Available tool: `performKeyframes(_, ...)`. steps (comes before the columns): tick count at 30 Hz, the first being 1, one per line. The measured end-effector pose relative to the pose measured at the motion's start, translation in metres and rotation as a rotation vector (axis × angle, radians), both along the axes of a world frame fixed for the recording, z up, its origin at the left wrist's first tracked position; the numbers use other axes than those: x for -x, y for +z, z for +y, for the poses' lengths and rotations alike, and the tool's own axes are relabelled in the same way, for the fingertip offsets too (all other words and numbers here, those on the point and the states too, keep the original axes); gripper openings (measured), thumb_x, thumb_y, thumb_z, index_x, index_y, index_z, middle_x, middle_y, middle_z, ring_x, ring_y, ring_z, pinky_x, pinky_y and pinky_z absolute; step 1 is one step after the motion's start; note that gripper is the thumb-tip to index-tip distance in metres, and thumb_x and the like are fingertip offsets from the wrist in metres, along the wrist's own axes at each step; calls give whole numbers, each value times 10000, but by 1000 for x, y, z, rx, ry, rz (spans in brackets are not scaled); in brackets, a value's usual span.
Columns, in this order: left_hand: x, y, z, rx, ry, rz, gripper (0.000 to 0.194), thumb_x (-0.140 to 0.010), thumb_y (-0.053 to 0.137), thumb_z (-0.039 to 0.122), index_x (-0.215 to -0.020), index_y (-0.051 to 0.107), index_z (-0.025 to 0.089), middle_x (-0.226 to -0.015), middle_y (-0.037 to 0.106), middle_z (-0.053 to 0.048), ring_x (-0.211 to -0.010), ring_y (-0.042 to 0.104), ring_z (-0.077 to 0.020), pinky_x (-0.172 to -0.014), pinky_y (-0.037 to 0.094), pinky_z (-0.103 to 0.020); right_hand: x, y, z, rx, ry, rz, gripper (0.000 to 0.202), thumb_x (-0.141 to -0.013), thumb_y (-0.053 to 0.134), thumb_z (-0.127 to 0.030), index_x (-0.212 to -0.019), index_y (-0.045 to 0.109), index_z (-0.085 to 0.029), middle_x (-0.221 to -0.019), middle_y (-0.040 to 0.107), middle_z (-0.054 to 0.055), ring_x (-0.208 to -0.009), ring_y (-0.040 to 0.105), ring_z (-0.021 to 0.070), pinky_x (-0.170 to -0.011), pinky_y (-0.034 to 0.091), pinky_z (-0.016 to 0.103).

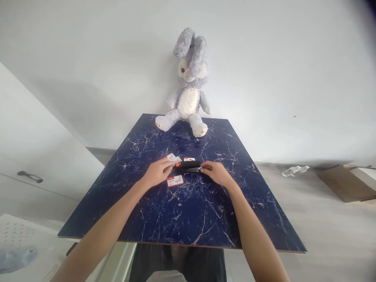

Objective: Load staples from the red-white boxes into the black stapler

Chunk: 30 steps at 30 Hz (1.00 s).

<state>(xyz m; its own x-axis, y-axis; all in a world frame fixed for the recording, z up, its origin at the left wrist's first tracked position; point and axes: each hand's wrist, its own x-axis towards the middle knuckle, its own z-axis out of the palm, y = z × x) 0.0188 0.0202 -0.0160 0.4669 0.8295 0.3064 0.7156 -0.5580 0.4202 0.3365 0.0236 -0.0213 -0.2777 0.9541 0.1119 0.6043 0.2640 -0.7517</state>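
Observation:
A black stapler-like tool (189,165) with an orange part at its left end lies on the dark blue marbled table (188,219), a metal strip showing along its near side. My left hand (158,171) is at the orange end, its fingers bent; whether they grip the tool is hidden. At the right end, my right hand (216,172) pinches the metal part of the tool between thumb and fingers. One red and white box (175,181) lies just in front of the tool. Small white and red packets (174,158) lie behind my left fingers, and another small box (189,159) is behind the tool.
A grey plush rabbit (188,102) sits at the table's back edge against the wall. On the floor at the right are a clear plastic bottle (295,170) and a cardboard box (346,183). A white cabinet with a dark handle (29,176) stands at the left.

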Motion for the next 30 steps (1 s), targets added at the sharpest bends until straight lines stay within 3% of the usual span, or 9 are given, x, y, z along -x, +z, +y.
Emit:
performKeyframes(4, 14, 15, 2, 301, -44, -4, 341, -939, 510, 449, -1075, 720, 216, -898, 719, -49, -707, 644, -181, -680, 496, -298, -25, 13, -1, 40, -13, -109, 141, -837, 676, -290, -956, 742, -254, -939, 769, 38, -842, 724, 232, -815, 560, 349)
performKeyframes(7, 20, 29, 0, 529, -162, 80, 365, -809, 666, 545, -954, 732, 216, -836, 694, -42, -698, 627, -190, -601, 430, -269, -34, 19, -3, 70, -9, -141, 149, -832, 666, -286, -960, 734, -252, -917, 763, 33, -831, 716, 217, -817, 555, 335)
performKeyframes(10, 16, 37, -7, 517, -211, 114, 418, -666, 802, 513, -975, 735, 239, -973, 697, -50, -840, 640, -235, -670, 434, -282, -31, 23, -4, -21, -48, -165, 135, -818, 661, -286, -933, 721, -246, -866, 745, 25, -783, 695, 208, -788, 540, 339)
performKeyframes(12, 10, 39, -12, 502, -236, 87, 381, -668, 809, 458, -973, 738, 241, -1051, 695, -61, -913, 643, -255, -725, 449, -297, -25, 26, -6, -154, -123, -114, 124, -829, 641, -296, -912, 710, -235, -855, 732, 27, -776, 680, 203, -786, 530, 339)
performKeyframes(15, 2, 37, -17, 547, -254, -43, 369, -749, 759, 382, -1088, 712, 245, -1058, 711, -65, -886, 670, -237, -738, 485, -306, -11, 31, -14, -307, -225, 55, 138, -867, 599, -321, -868, 688, -215, -815, 716, 32, -749, 667, 197, -758, 529, 329)
performKeyframes(17, -1, 34, -19, 572, -247, -198, 414, -795, 729, 342, -1190, 664, 238, -1033, 725, -66, -854, 690, -218, -750, 517, -312, 2, 33, -21, -307, -197, 155, 166, -891, 579, -340, -876, 681, -211, -773, 710, 28, -685, 662, 189, -704, 533, 321)
performKeyframes(22, -7, 23, -18, 624, -200, -554, 491, -811, 755, 310, -1272, 623, 208, -1016, 745, -85, -821, 723, -210, -762, 567, -331, 45, 30, -38, -126, 67, 247, 308, -877, 648, -409, -1134, 667, -239, -906, 733, 37, -626, 678, 175, -612, 555, 306)
performKeyframes(27, -7, 11, -13, 851, -252, -835, 496, -865, 713, 356, -1317, 629, 168, -983, 758, -125, -795, 742, -233, -716, 595, -351, 61, 23, -40, 78, 69, 428, 366, -875, 670, -461, -1151, 659, -221, -876, 737, 40, -630, 705, 184, -628, 591, 315)
performKeyframes(30, -10, 6, -11, 863, -197, -873, 444, -851, 730, 338, -1251, 673, 154, -858, 764, -99, -681, 722, -196, -648, 580, -313, 60, 20, -38, 153, 93, 493, 397, -856, 692, -479, -1153, 655, -218, -893, 749, 43, -662, 713, 189, -660, 603, 327)
